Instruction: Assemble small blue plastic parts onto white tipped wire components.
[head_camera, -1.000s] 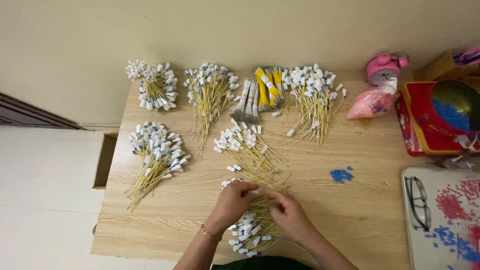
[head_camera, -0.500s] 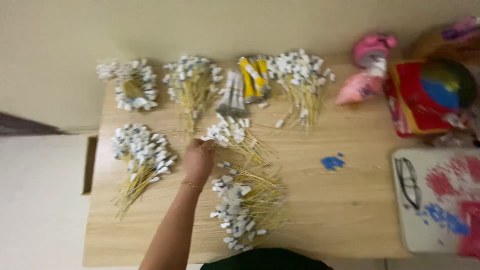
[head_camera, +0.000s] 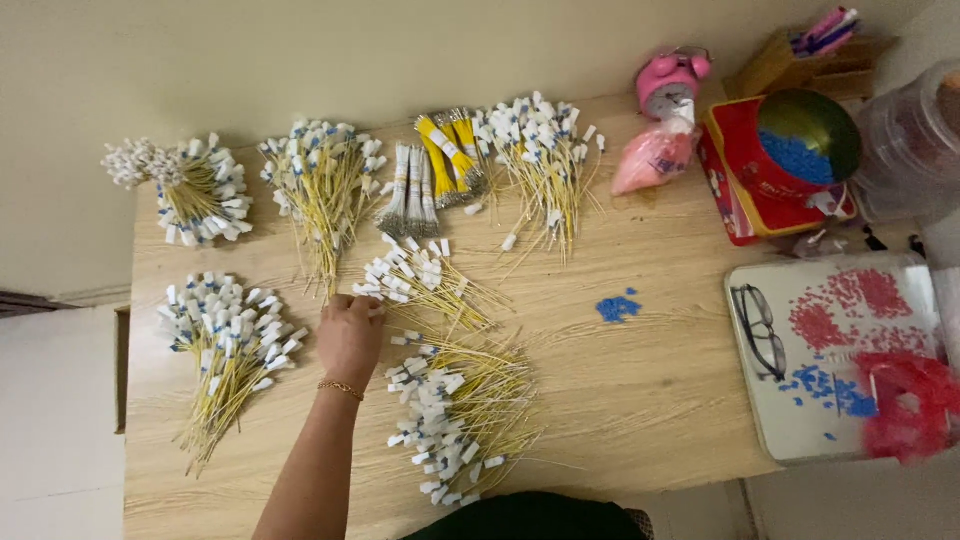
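My left hand (head_camera: 350, 335), with a thin gold bracelet on the wrist, reaches across the wooden table (head_camera: 640, 380). Its fingers are curled over the white-tagged ends of a small bundle of yellow wires (head_camera: 430, 285) in the middle of the table. A larger loose pile of the same tagged wires (head_camera: 455, 415) lies just right of my forearm, near the front edge. Another pile (head_camera: 225, 335) lies to the left of the hand. My right hand is out of sight.
More tagged wire piles line the back edge (head_camera: 195, 190) (head_camera: 325, 180) (head_camera: 545, 150), with tied yellow bundles (head_camera: 445, 155) between them. Blue bits (head_camera: 618, 306) lie loose. At the right are a white tray (head_camera: 770, 430) with glasses (head_camera: 760, 330), a red box (head_camera: 735, 215), and a pink clock (head_camera: 670, 80).
Both hands were on the front pile a second ago. The right hand has gone from view, and the left hand has reached forward to the middle bundle.
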